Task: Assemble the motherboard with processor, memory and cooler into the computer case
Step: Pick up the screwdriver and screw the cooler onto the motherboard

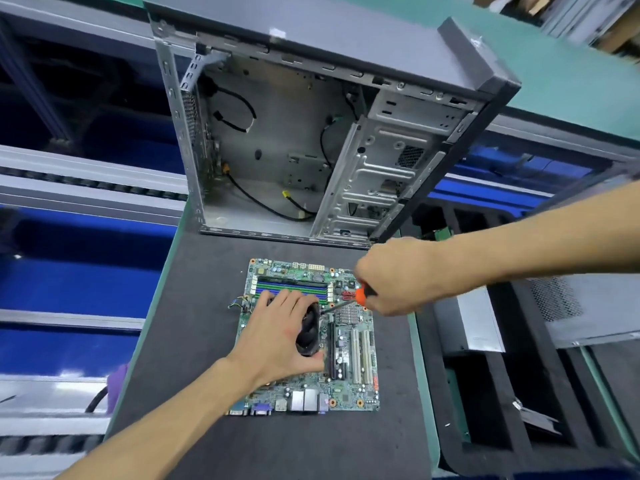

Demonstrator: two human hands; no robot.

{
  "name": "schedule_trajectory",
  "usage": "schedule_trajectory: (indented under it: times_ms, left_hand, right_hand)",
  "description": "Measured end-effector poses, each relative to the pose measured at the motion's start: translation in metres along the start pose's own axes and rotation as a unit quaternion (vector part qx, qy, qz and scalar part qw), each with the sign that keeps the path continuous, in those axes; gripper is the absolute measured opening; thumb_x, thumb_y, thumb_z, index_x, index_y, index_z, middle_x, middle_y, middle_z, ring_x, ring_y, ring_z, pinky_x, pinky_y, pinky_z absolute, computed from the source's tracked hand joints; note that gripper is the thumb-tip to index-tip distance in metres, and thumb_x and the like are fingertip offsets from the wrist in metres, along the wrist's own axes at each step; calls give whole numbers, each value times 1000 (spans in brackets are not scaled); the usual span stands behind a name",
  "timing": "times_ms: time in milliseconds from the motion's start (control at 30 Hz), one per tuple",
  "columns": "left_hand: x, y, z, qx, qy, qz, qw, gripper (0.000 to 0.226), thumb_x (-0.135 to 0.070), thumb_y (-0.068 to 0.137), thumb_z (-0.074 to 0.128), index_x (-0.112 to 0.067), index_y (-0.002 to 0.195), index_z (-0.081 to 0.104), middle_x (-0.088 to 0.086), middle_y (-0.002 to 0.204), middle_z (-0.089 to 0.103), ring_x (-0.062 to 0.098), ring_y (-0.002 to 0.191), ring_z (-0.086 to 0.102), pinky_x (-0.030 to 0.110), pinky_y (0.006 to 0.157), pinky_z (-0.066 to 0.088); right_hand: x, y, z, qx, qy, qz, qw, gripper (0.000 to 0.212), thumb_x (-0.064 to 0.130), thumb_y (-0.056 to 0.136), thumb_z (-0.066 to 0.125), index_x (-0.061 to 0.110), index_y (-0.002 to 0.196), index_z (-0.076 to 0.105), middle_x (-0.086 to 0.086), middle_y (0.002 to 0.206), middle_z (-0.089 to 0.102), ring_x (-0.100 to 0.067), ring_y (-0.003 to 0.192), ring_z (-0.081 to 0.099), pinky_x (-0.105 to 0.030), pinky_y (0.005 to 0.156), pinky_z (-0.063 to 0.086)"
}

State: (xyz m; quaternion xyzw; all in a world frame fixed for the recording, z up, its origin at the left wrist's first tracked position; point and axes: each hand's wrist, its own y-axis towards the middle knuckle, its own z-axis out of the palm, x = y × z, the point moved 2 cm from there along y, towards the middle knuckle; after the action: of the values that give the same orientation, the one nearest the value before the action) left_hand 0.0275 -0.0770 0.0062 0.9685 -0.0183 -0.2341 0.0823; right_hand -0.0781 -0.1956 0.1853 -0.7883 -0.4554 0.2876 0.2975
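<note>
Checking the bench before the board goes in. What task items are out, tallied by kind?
Motherboard: 1
Cooler, under the left hand: 1
Computer case: 1
Screwdriver, in the right hand: 1
Total: 4

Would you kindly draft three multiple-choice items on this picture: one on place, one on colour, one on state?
1. Where is the motherboard?
A. inside the case
B. on the black mat before the case
C. held in the air

2. What colour is the screwdriver handle?
A. orange
B. green
C. white

3. What is the left hand doing?
A. hanging idle
B. gripping a cable
C. holding the cooler

Answers: 1 B, the board lies flat on the mat, and the case holds only cables; 2 A, orange shows under the right hand; 3 C, fingers wrap the fan.
</note>
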Motion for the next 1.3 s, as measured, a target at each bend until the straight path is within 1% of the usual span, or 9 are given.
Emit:
schedule_trajectory:
  times_ms: [67, 167, 333, 433, 533, 633, 700, 933, 1300]
  left_hand:
    - [0, 0, 1, -8, 0, 1, 1000, 76, -61, 62, 63, -15, 122, 61, -6, 103, 59, 18, 93, 55, 39, 86, 42]
    - [0, 1, 2, -10, 5, 2, 1000, 78, -61, 61, 63, -15, 124, 61, -6, 104, 60, 19, 94, 55, 40, 86, 42]
    - [0, 1, 3, -6, 3, 1, 1000, 76, -61, 63, 61, -15, 124, 60, -6, 105, 60, 19, 97, 55, 42, 90, 42]
    - [0, 2, 4, -4, 5, 2, 1000, 77, -62, 63, 60, -15, 125, 59, -6, 105, 60, 19, 97, 55, 43, 90, 42]
    - [1, 2, 5, -10, 5, 4, 1000, 78, -61, 62, 61, -14, 125, 60, -4, 104, 61, 20, 95, 56, 43, 88, 43]
    - [-1, 3, 4, -7, 11, 2, 1000, 79, -61, 62, 61, -14, 125, 61, -4, 105, 61, 20, 96, 56, 43, 88, 44]
    - [-1, 2, 3, -5, 16, 0, 1000, 79, -62, 63, 60, -14, 126, 60, -5, 107, 62, 20, 97, 57, 42, 89, 44]
    - [2, -1, 0, 11, 40, 13, 999, 80, -72, 71, 57, -17, 130, 54, -6, 114, 59, 17, 105, 54, 40, 94, 42]
    - [5, -7, -1, -39, -17, -3, 999, 74, -59, 68, 69, -19, 128, 53, -8, 115, 58, 13, 106, 51, 35, 95, 38]
  right_hand:
    - [6, -4, -5, -81, -225, -104, 965, 14, 21, 93, 52, 12, 83, 57, -7, 81, 65, -29, 61, 49, -31, 58, 43]
    - [14, -5, -5, -77, -290, -176, 937, 7, 14, 84, 53, 14, 77, 51, -10, 82, 65, -30, 62, 47, -33, 58, 44]
    - [7, 17, -3, 29, 73, 30, 996, 31, 15, 90, 51, 8, 59, 53, -1, 38, 50, -17, 32, 47, -15, 37, 35]
    - [7, 25, 9, 207, 427, 202, 857, 31, 13, 98, 43, 6, 69, 53, 2, 39, 44, -8, 25, 33, -10, 30, 23]
    - [6, 28, 11, 308, 602, 268, 686, 34, 21, 103, 38, -1, 86, 57, 4, 49, 38, -4, 28, 31, -15, 24, 23]
    - [1, 29, 8, 334, 652, 264, 628, 37, 21, 103, 38, -6, 89, 59, 4, 52, 38, -4, 30, 31, -15, 25, 26]
    - [-3, 25, 7, 336, 635, 249, 650, 37, 22, 103, 40, -6, 89, 60, 3, 51, 40, -4, 29, 33, -15, 24, 27]
    - [-13, 5, 10, 176, 427, 139, 876, 33, 25, 101, 50, 8, 75, 61, 2, 49, 46, -8, 31, 37, -13, 30, 25]
    - [-32, -21, 27, 44, 411, 108, 904, 31, 32, 96, 60, 5, 84, 70, 2, 49, 49, -13, 36, 42, -17, 37, 32]
